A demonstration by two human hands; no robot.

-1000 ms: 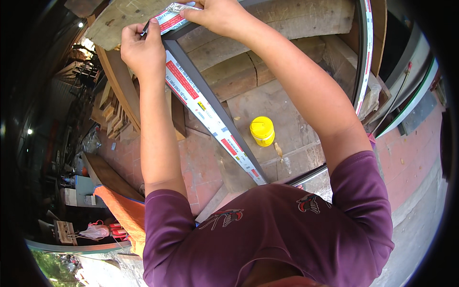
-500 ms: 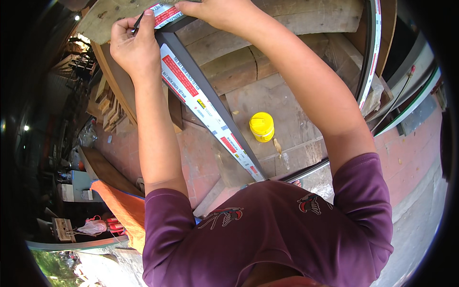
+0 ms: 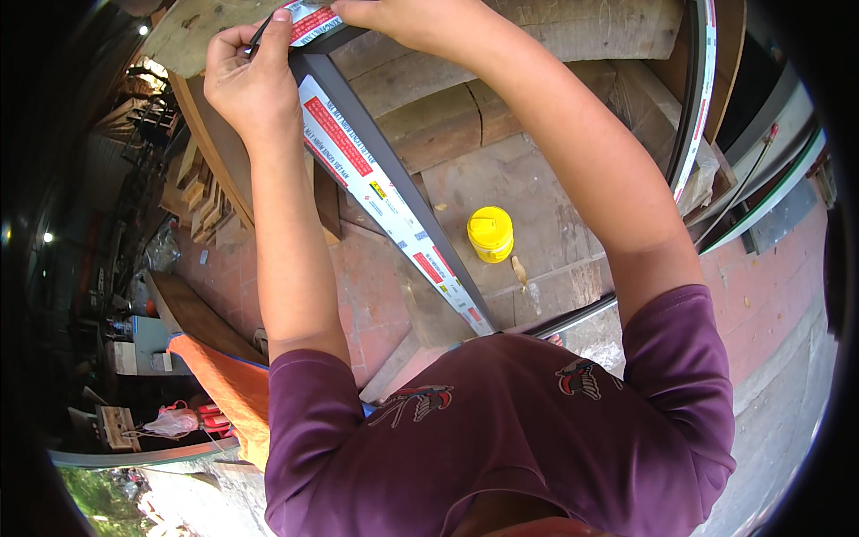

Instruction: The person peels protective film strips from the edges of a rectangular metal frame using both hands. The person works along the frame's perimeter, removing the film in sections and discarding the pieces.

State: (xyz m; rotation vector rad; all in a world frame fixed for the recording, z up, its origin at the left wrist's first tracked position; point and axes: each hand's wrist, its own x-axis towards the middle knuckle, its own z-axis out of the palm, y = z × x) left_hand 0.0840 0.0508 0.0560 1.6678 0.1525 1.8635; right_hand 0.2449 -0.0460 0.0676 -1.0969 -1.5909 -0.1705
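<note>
A dark grey window frame (image 3: 394, 170) lies under my arms, its near-side bar covered with white and red printed protective film. At the frame's far left corner, my left hand (image 3: 255, 85) is closed, with a thin black strip (image 3: 259, 31) pinched between thumb and curled fingers. My right hand (image 3: 403, 18) is beside it at the top edge, its thumb against the film-covered far bar (image 3: 313, 22). The picture's edge cuts off the other fingers of that hand. Inside the frame's opening a yellow lidded tub (image 3: 490, 234) stands on wooden boards.
Weathered planks (image 3: 519, 36) lie beneath the frame. Another film-edged curved-looking bar (image 3: 693, 98) rises at the right. Stacked wood (image 3: 201, 192) is at the left, with an orange cloth (image 3: 224, 385) nearer me. Red floor tiles (image 3: 367, 313) show between.
Both hands stay at the far corner with almost no movement. The left hand has tilted slightly, and the view has shifted a little.
</note>
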